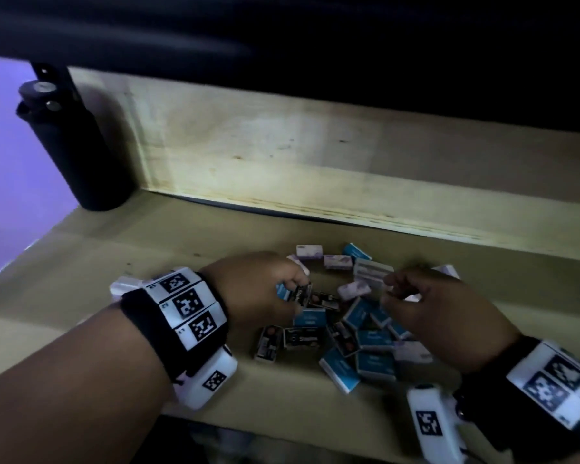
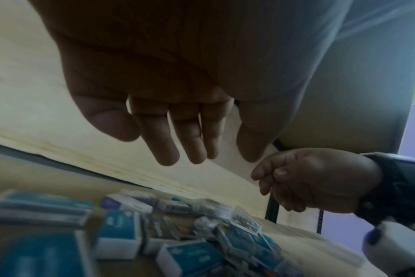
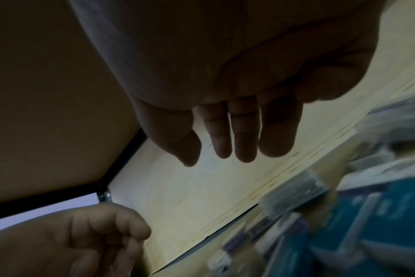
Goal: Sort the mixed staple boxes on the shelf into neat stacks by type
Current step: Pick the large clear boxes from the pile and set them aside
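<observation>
A loose pile of small staple boxes lies on the wooden shelf (image 1: 154, 249): blue ones (image 1: 340, 365), black ones (image 1: 303, 338), pale lilac ones (image 1: 337, 261) and a grey striped one (image 1: 372, 272). My left hand (image 1: 268, 283) hovers at the pile's left edge, its fingertips beside a tilted black box (image 1: 301, 293). In the left wrist view the left hand (image 2: 173, 131) has nothing between fingers and thumb. My right hand (image 1: 426, 303) hangs over the pile's right side with loosely bent fingers. The right wrist view shows the right hand (image 3: 237, 131) empty above blurred blue boxes (image 3: 379, 215).
A black bottle (image 1: 71, 145) stands at the shelf's back left corner. A pale wooden back board (image 1: 315, 155) runs behind the pile. The front edge (image 1: 282, 426) is close under both wrists. Bare shelf lies left of the pile and behind it.
</observation>
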`<state>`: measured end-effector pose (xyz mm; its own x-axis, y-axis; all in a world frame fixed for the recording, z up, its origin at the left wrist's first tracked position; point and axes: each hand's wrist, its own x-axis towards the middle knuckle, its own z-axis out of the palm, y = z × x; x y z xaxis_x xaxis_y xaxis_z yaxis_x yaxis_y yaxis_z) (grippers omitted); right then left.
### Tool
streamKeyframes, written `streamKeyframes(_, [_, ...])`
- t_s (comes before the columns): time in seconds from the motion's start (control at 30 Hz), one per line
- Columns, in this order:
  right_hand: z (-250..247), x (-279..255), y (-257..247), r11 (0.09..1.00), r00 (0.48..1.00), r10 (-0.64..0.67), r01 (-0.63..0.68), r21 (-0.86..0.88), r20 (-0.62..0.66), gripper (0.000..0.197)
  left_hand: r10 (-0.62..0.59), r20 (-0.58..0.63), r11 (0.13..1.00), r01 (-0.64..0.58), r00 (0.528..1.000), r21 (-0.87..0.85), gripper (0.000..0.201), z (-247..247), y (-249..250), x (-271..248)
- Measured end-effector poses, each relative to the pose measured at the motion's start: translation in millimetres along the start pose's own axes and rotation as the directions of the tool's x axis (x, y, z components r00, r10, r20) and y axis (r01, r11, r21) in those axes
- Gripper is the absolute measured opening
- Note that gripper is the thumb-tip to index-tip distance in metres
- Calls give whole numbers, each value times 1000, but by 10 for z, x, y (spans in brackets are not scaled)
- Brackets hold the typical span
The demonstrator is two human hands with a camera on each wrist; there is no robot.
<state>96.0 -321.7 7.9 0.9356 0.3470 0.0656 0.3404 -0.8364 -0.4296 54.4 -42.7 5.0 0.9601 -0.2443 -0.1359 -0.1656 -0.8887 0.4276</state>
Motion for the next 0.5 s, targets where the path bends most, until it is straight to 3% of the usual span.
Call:
streamKeyframes(0.1, [-122, -5, 284, 998, 998, 56, -57, -14, -26, 15, -3, 16, 1000, 3, 1000, -20, 34, 78, 124, 197])
streamKeyframes(0.27, [-280, 53, 778, 984, 984, 179, -179, 6, -15, 30, 0, 37, 1000, -1, 999, 28, 14, 135, 380, 524])
streamKeyframes(0.5, [-349, 316, 1259, 945, 947, 317, -310, -98, 59, 45, -33, 82, 996, 25, 996, 90, 35, 205, 520, 1071])
